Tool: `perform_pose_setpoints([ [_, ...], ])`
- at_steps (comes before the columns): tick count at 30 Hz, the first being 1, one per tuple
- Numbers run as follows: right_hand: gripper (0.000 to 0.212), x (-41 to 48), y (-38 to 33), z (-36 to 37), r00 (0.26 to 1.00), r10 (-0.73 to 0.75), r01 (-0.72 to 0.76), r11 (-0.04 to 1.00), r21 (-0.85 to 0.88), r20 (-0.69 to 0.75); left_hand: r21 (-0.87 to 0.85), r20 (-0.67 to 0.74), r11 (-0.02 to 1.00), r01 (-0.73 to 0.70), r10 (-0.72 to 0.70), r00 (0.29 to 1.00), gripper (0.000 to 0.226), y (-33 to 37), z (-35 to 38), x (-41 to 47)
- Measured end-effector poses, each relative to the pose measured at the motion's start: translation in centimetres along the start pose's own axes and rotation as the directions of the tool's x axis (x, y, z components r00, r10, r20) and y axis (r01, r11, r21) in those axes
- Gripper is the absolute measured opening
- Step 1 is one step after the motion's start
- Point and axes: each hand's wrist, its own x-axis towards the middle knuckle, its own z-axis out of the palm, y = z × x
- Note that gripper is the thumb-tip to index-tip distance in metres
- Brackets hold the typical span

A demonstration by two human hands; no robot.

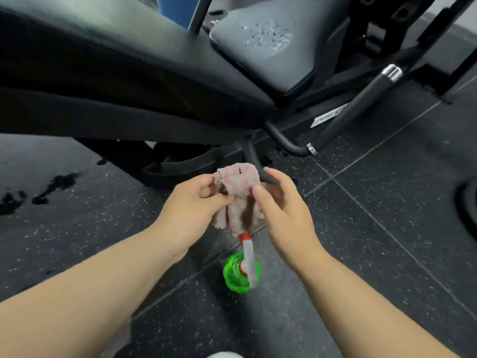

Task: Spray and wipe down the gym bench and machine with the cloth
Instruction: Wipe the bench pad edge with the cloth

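A pink-and-grey striped cloth (238, 195) hangs bunched between my two hands, low over the floor. My left hand (196, 202) pinches its left side. My right hand (281, 208) pinches its right edge between thumb and fingers. Below the cloth a green spray bottle (241, 273) with a white and red trigger head stands on the floor. The black bench backrest (103, 55) fills the upper left. The seat pad (265, 47) at upper centre carries white spray droplets.
Black machine frame tubes (361, 104) with chrome collars run down to the right of the seat. The speckled rubber floor (374, 228) has wet patches at the left (51, 184). A dark round object sits at the right edge (467, 202).
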Motion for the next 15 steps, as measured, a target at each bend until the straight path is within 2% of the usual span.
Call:
perform_pose_setpoints([
  [2, 0.025, 2.8, -1.3, 0.6, 0.975, 0.186, -0.215, 0.931, 0.293, 0.126, -0.071, -0.002, 0.997, -0.021, 0.021, 1.000, 0.020, 1.7, 0.2, 0.6],
  [4, 0.020, 4.9, -1.8, 0.7, 0.958, 0.233, -0.278, 0.895, 0.349, 0.166, -0.053, 0.003, 0.997, -0.049, 0.049, 0.999, 0.020, 3.8, 0.3, 1.6],
  [6, 0.032, 6.3, -1.8, 0.8, 0.946, 0.323, -0.305, 0.897, 0.319, -0.006, 0.177, -0.022, 0.971, -0.158, 0.164, 0.986, 0.021, 6.1, 0.1, 2.6],
  [7, 0.039, 7.2, -1.2, 1.0, 0.912, 0.395, -0.349, 0.890, 0.294, -0.113, 0.357, -0.035, 0.892, -0.276, 0.308, 0.951, 0.021, 7.5, -0.2, 3.1],
  [8, 0.041, 7.7, -0.9, 1.2, 0.864, 0.460, -0.402, 0.876, 0.267, -0.207, 0.547, -0.011, 0.729, -0.412, 0.498, 0.867, 0.018, 9.1, -0.5, 3.6],
  [9, 0.041, 8.3, -0.8, 1.5, 0.824, 0.495, -0.433, 0.864, 0.257, -0.275, 0.708, 0.066, 0.497, -0.502, 0.661, 0.747, 0.019, 10.8, -0.8, 4.0],
  [10, 0.041, 8.9, -0.9, 2.0, 0.802, 0.519, -0.446, 0.850, 0.281, -0.295, 0.820, 0.184, 0.258, -0.511, 0.726, 0.663, 0.023, 12.5, -1.1, 4.6],
  [11, 0.041, 9.7, -1.1, 2.8, 0.792, 0.534, -0.446, 0.837, 0.317, -0.297, 0.888, 0.299, 0.055, -0.457, 0.686, 0.664, 0.026, 14.2, -1.4, 5.4],
  [12, 0.039, 10.3, -1.6, 3.5, 0.777, 0.555, -0.454, 0.822, 0.344, -0.299, 0.922, 0.356, -0.095, -0.374, 0.585, 0.728, 0.030, 15.3, -1.8, 6.7],
  [13, 0.035, 10.7, -2.5, 3.9, 0.767, 0.572, -0.477, 0.811, 0.339, -0.289, 0.937, 0.349, -0.203, -0.286, 0.462, 0.815, 0.035, 16.4, -2.0, 7.9],
  [14, 0.035, 11.4, -3.0, 4.5, 0.760, 0.587, -0.478, 0.796, 0.371, -0.279, 0.939, 0.305, -0.259, -0.225, 0.333, 0.892, 0.039, 17.0, -2.3, 8.7],
  [15, 0.036, 12.0, -3.7, 4.8, 0.763, 0.595, -0.463, 0.776, 0.429, -0.254, 0.945, 0.259, -0.258, -0.201, 0.213, 0.942, 0.043, 17.3, -2.6, 9.4],
])
